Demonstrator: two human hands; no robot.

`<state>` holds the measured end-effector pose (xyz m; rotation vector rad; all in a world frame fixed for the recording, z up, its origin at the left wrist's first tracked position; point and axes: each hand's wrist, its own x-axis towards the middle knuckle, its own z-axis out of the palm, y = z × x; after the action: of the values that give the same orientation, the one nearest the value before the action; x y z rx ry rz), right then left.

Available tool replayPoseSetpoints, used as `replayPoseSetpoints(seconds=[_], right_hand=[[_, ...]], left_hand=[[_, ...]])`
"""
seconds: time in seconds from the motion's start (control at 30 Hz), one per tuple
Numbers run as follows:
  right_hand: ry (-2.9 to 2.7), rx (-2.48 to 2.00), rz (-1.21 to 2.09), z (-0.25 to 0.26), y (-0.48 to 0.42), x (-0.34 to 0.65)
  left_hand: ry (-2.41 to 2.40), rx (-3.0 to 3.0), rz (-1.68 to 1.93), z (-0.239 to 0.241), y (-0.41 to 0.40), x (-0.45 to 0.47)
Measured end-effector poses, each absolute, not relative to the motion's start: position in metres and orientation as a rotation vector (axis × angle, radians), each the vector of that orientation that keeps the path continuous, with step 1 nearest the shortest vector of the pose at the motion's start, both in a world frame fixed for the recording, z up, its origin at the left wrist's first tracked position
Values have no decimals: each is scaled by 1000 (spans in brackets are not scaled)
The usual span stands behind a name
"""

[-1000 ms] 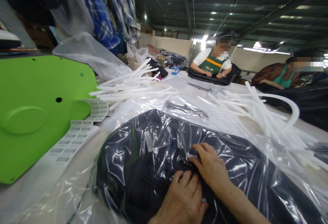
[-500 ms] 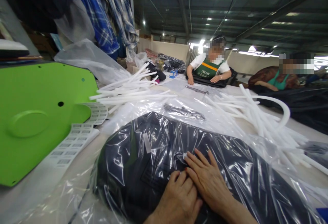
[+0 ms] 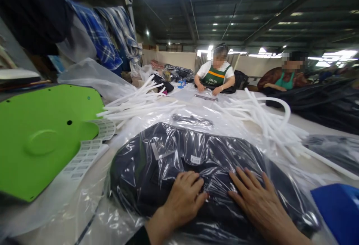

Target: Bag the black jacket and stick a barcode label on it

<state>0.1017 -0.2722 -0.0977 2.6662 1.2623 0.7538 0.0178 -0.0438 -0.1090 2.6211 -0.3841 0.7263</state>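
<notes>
Two hands on the work, both open, gripping nothing. Left hand (image 3: 183,198) lies palm down with fingers a little curled; right hand (image 3: 259,202) lies flat, fingers spread. Both press on a clear bag (image 3: 131,215) that holds a folded dark garment (image 3: 168,155), lying at the near edge of the table (image 3: 308,123), straight in front of the person.

State of the work, as far as it shows: garment fully inside the bag. One small white sticker (image 3: 195,159) sits on the bag just beyond the fingertips, apart from both hands. Film is wrinkled and puffed around the hands, so it looks not yet pressed flat. Whether the bag's mouth is closed cannot be told; it is out of view.

Around it:
- Left: a strip of barcode stickers (image 3: 86,155) running out from under a green panel (image 3: 42,136).
- Beyond the bag: a thin black piece (image 3: 192,119) under loose film, with white tubes (image 3: 137,101) piled to both sides.
- Lower right corner: a blue object (image 3: 339,207), partly cut off.
- Far end of the table: a person in a green apron (image 3: 217,75) and a second person (image 3: 283,80), each with their own dark goods.
- Upper left: plaid shirts (image 3: 103,43) hanging.
</notes>
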Motion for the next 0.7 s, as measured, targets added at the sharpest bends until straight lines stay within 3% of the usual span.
replayPoseSetpoints(seconds=[0.2,0.4,0.7], right_hand=[[980,2843,844,-70,-318,80],[664,3377,738,-91,-382,64],[463,3750,794,-119,-397,58]], left_hand=[[-535,2817,506,-103,-35,13],[-682,2962,751,-116,-28,6],[-739,2989,1063,-114,-30,2]])
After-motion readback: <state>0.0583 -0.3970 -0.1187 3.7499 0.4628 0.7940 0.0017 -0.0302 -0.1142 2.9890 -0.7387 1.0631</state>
